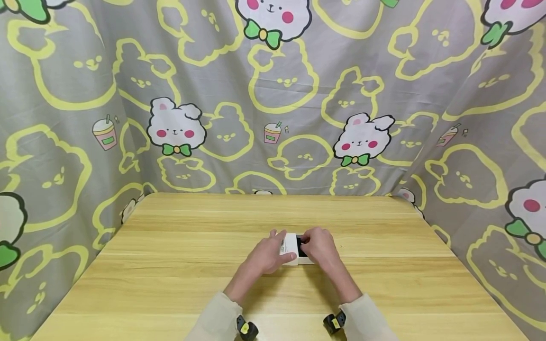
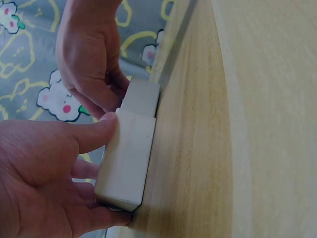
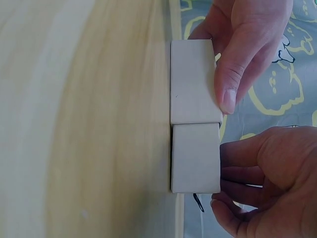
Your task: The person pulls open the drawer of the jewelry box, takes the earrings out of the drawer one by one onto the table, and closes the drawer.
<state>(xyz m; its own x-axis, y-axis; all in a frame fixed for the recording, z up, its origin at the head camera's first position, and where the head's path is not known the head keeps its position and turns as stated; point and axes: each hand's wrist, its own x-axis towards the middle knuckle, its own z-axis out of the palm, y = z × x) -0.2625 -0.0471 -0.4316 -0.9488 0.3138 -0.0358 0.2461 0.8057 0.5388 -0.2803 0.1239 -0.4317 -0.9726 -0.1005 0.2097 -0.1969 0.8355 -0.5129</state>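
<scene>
A small white sleeve box [image 1: 291, 244] with dark print lies on the wooden table, its white inner tray [image 1: 305, 260] slid partly out to the right. Across the sleeve my left hand [image 1: 266, 253] grips, thumb on the near side and fingers round the far side and end. My right hand [image 1: 321, 246] reaches over the tray with curled fingers, its tips at a black thing [image 1: 300, 247] inside. The black thing's kind cannot be made out. In the right wrist view a thin black loop [image 3: 198, 202] sticks out past the end of the tray [image 3: 196, 158].
The light wooden table [image 1: 170, 279] stretches around the box on all sides. A grey curtain [image 1: 298, 109] with cartoon animals hangs behind and at both sides. Black wrist cameras [image 1: 247, 328] are strapped to both sleeves.
</scene>
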